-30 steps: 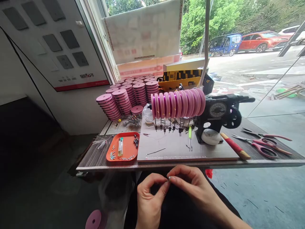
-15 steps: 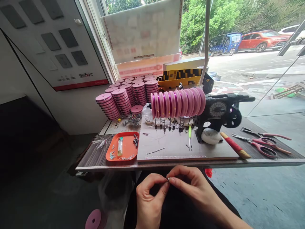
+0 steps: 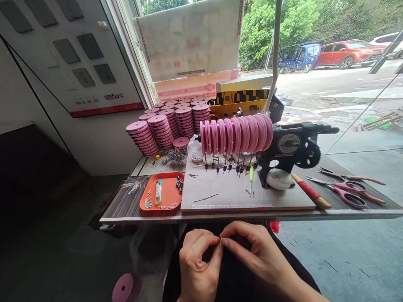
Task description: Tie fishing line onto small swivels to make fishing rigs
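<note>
Below the table's front edge, my left hand [image 3: 200, 262] and my right hand [image 3: 252, 247] meet fingertip to fingertip over a dark-clothed lap. Thumb and index finger of each are pinched together; what lies between them is too small to make out. Beyond them on the table is a pale board [image 3: 226, 197] with a thin metal rod [image 3: 205, 197] and a green-handled tool [image 3: 251, 174]. A row of pink spools [image 3: 236, 134] sits on the shaft of a black winding machine [image 3: 289, 144], with small dark weights [image 3: 225, 168] hanging beneath.
An orange tray [image 3: 162, 176] holds a small bottle and little parts. Stacked pink spools [image 3: 160, 130] stand at the back left. Scissors [image 3: 349, 197] and a red-wrapped stick [image 3: 310, 192] lie at the right. Another pink spool [image 3: 123, 288] is low at the left.
My left hand's fingers have curled and shifted slightly, with the fingertips of both hands still together. The camera view has moved a little.
</note>
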A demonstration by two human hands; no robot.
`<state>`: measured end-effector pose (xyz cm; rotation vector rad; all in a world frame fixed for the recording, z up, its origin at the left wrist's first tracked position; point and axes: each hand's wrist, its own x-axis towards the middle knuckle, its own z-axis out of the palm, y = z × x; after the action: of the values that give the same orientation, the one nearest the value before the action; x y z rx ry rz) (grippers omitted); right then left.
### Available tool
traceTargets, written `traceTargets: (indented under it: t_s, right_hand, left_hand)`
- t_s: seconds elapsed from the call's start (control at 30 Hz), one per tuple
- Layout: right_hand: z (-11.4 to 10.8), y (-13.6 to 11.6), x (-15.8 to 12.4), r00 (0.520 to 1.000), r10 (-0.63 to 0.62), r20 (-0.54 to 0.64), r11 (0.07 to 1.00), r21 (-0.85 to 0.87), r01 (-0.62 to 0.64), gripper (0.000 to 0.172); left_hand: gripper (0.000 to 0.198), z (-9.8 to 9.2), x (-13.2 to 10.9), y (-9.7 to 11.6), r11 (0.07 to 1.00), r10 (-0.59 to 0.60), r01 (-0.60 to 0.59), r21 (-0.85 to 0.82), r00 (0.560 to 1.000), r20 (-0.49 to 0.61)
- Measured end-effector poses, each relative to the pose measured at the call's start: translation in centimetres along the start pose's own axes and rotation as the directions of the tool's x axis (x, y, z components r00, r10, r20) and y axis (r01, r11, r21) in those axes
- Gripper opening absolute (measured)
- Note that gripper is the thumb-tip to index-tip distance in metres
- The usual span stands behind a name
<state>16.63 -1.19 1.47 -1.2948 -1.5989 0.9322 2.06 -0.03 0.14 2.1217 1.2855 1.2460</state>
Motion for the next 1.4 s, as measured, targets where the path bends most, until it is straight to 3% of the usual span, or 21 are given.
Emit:
traceTargets:
  t_s: [0.3,0.57,0.67,0.77,0.83,0.87,0.97,1.03,1.1,1.23,1.33,1.4]
  right_hand:
    - [0.1,0.2,-0.2,0.999,0.012,0.037,0.999,-0.034,-0.011,0.018]
    - [0.3,0.4,-0.3,0.999,0.017,0.041,1.000,-0.016,-0.017,0.018]
    - [0.2,0.6,-0.4,1.000,-0.012,0.017,1.000,0.005,0.012,0.015]
    - [0.1,0.9,-0.5,0.969,-0.211,-0.131,0.977,-0.006,0.212,0.009]
    - [0.0,1.0,-0.7,0.864,-0.431,-0.260,0.902,-0.137,0.409,0.008]
    - [-0.1,1.0,-0.7,0.788,-0.543,-0.291,0.839,-0.233,0.492,0.010]
    - [-0.2,1.0,-0.8,0.593,-0.771,-0.232,0.624,-0.464,0.629,0.016]
    - [-0.4,0.9,-0.9,0.537,-0.830,-0.150,0.528,-0.522,0.670,0.016]
    - [-0.5,0.8,-0.9,0.530,-0.843,-0.092,0.490,-0.538,0.686,0.015]
    - [-0.3,0.9,-1.0,0.561,-0.826,-0.058,0.501,-0.531,0.683,0.017]
    - [0.1,1.0,-1.0,0.580,-0.808,-0.102,0.548,-0.490,0.678,0.015]
    - [0.3,1.0,-0.9,0.637,-0.749,-0.182,0.646,-0.411,0.643,0.013]
  left_hand:
    - [0.016,-0.3,0.1,0.3,0.975,0.142,-0.148,0.165,0.989,0.047]
    - [0.017,-0.3,-0.2,0.1,0.970,0.162,-0.173,0.170,0.984,0.078]
    - [0.017,-0.4,0.1,0.3,0.992,0.098,-0.101,0.077,0.994,0.043]
    - [0.004,-0.7,0.6,0.4,0.973,-0.189,0.195,-0.126,0.980,0.059]
    - [0.017,-0.8,0.9,0.4,0.843,-0.404,0.436,-0.317,0.900,0.163]
    - [0.019,-0.8,1.0,0.4,0.722,-0.487,0.547,-0.424,0.837,0.251]
    - [0.025,-0.5,1.2,0.6,0.161,-0.576,0.743,-0.650,0.605,0.549]
    - [0.032,-0.2,1.2,0.9,-0.133,-0.556,0.732,-0.669,0.503,0.661]
    - [0.033,0.0,1.2,1.4,-0.243,-0.538,0.695,-0.677,0.484,0.690]
    - [0.022,0.0,1.4,1.9,-0.297,-0.496,0.668,-0.683,0.503,0.708]
    - [0.019,0.0,1.7,1.7,-0.262,-0.528,0.629,-0.732,0.541,0.655]
    - [0.020,0.0,1.8,1.2,-0.125,-0.576,0.594,-0.794,0.609,0.546]
